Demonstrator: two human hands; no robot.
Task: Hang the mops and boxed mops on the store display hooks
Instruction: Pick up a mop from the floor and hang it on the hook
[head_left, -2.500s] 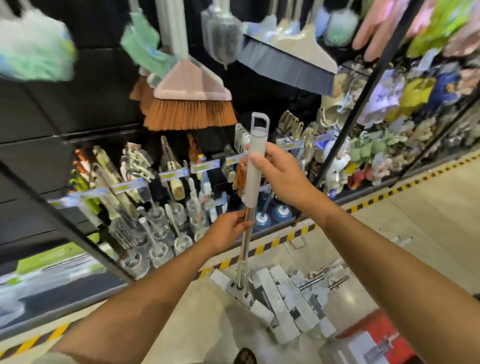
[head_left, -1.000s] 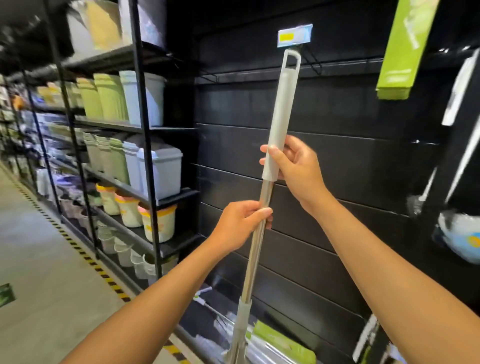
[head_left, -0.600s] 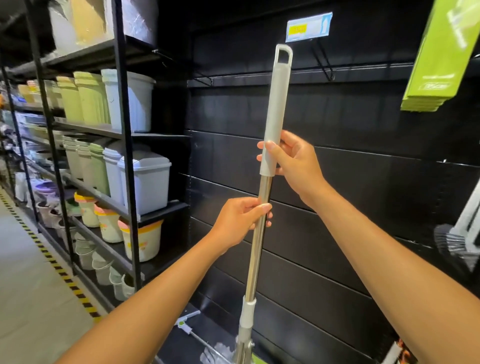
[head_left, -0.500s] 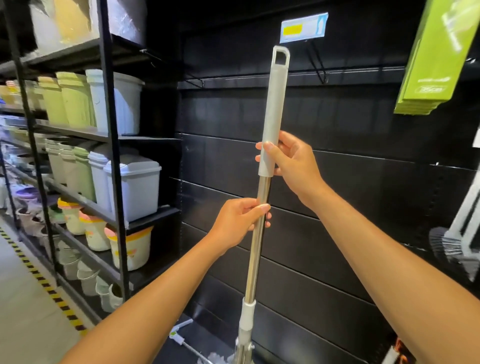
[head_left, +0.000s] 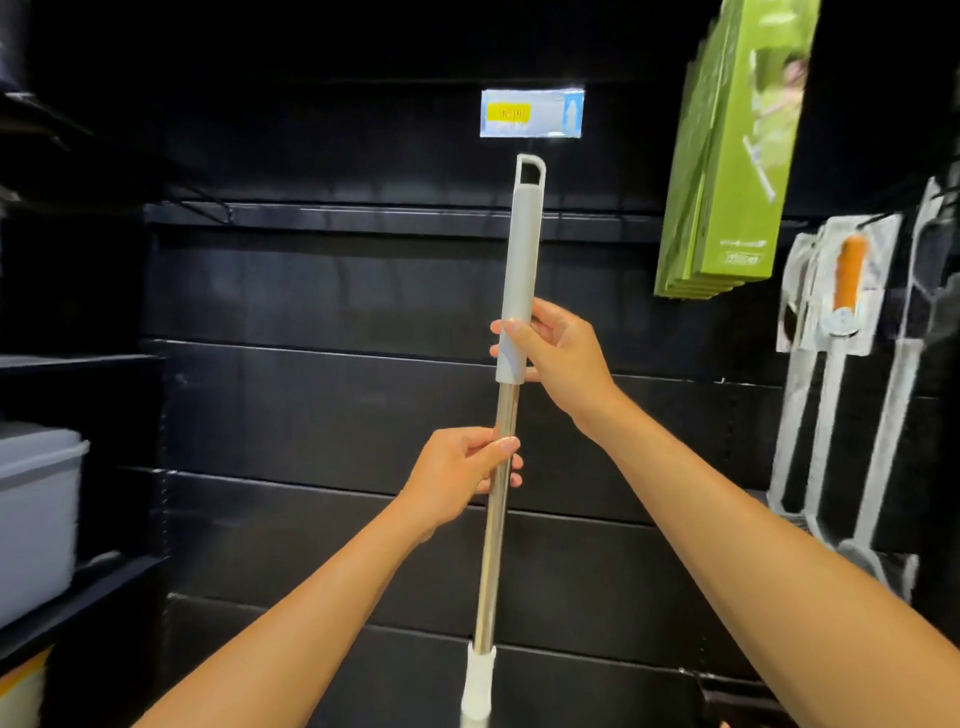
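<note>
I hold a mop (head_left: 521, 249) upright before a black display wall; its head is out of view below. It has a grey grip with a hanging loop at the top and a shiny steel shaft below. My right hand (head_left: 558, 358) grips the bottom of the grey grip. My left hand (head_left: 462, 475) holds the steel shaft lower down. The loop sits just below a price tag (head_left: 531, 113) with a yellow label. The hook behind the tag is lost in the dark. Green boxed mops (head_left: 737, 156) hang at the upper right.
Packaged brushes and long-handled tools (head_left: 844, 291) hang on the wall at the right. A grey lidded bin (head_left: 36, 514) stands on a shelf at the left edge. A black horizontal rail (head_left: 322, 215) crosses the wall behind the mop's grip.
The view has swung right: the shelves of bins have slid off to the left and the price tag is now straight above the mop's loop. Both hands keep their grips.
</note>
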